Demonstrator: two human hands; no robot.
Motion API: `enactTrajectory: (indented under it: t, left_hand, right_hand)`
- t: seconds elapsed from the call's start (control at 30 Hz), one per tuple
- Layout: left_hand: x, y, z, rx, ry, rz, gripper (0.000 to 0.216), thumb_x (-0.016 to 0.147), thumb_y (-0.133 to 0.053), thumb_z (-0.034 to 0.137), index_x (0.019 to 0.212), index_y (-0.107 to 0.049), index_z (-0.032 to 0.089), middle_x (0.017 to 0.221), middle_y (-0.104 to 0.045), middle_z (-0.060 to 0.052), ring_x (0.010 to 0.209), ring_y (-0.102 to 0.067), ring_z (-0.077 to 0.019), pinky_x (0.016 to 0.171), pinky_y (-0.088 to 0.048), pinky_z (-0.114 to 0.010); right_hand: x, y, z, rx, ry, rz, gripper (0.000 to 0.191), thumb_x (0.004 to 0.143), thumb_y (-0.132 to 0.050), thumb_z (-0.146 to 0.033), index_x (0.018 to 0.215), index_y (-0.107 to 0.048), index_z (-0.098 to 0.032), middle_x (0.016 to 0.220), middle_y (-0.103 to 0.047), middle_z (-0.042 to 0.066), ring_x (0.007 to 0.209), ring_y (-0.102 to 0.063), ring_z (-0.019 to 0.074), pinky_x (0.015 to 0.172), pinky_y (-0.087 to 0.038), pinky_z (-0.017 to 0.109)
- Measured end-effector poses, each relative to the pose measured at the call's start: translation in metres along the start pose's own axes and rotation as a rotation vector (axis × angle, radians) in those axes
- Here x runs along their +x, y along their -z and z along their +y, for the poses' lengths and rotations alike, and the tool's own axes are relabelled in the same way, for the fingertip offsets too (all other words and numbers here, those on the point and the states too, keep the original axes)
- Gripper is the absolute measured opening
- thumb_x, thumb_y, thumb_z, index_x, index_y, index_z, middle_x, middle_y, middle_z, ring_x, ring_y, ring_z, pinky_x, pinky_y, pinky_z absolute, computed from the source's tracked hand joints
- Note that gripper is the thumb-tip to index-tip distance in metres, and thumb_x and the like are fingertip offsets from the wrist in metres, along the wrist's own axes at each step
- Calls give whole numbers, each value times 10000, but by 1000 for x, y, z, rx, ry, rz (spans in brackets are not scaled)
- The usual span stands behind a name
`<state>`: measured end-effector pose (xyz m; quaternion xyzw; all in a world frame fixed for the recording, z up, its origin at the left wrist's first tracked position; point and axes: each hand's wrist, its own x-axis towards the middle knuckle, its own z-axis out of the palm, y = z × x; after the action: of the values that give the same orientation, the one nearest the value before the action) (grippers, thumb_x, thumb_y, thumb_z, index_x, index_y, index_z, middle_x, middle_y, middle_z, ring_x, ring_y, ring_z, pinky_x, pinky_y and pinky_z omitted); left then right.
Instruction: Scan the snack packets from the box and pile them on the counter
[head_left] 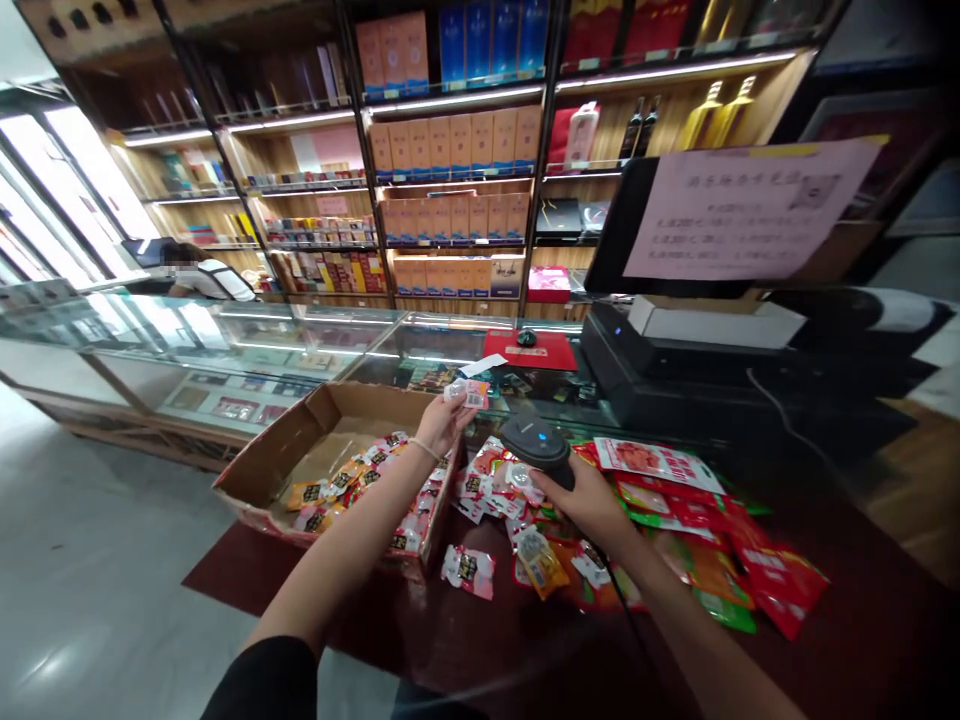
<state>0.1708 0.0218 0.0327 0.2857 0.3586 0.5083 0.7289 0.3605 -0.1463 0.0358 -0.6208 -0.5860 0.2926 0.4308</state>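
My left hand (pixel 442 422) pinches a small pink-and-white snack packet (pixel 471 394), its barcode side turned up, above the right rim of a cardboard box (pixel 259 470). Inside the box lie many small orange, pink and white packets (pixel 352 478). A black handheld barcode scanner (pixel 534 440) is gripped in my right hand (pixel 589 500), its head turned toward the held packet but apart from it. Beneath the scanner spreads a pile of snack packets (pixel 491 485). One loose packet (pixel 469 571) lies on the dark red counter (pixel 390 640) beside the box.
Larger red and green snack bags (pixel 697 520) lie right of my right hand. Behind stand a monitor (pixel 611 230) with a paper notice (pixel 750 215), a red mat (pixel 551 350) with a mouse (pixel 526 338), and glass display cases (pixel 300 340). A person (pixel 214 275) leans at the far left.
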Motion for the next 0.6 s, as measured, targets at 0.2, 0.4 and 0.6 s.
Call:
enactTrajectory:
  t: [0.2, 0.4, 0.6]
  left_hand:
    - [1, 3, -24, 66, -41, -56, 251, 771, -738, 124, 993, -621, 131, 1010, -725, -104, 868, -712, -156, 874, -569, -304]
    - [1, 5, -27, 241, -90, -59, 252, 759, -740, 203, 949, -584, 152, 961, -714, -86, 838, -702, -167, 846, -558, -332]
    - [-13, 10, -31, 1281, -488, -154, 69, 797, -639, 214, 821, -582, 187, 781, -662, -11, 785, -646, -179, 768, -508, -290]
  right_hand:
    - [-12, 12, 8, -49, -96, -24, 371, 819, -639, -466, 1049, -643, -175, 520, -573, -34, 435, -538, 159, 453, -432, 275]
    - [-15, 15, 8, 3, -162, -31, 334, 815, -631, -469, 998, -612, -191, 510, -544, -59, 398, -503, 136, 408, -388, 251]
    - [-22, 24, 20, 44, -213, 23, 312, 800, -637, -480, 935, -581, -204, 480, -531, -64, 399, -502, 142, 412, -395, 256]
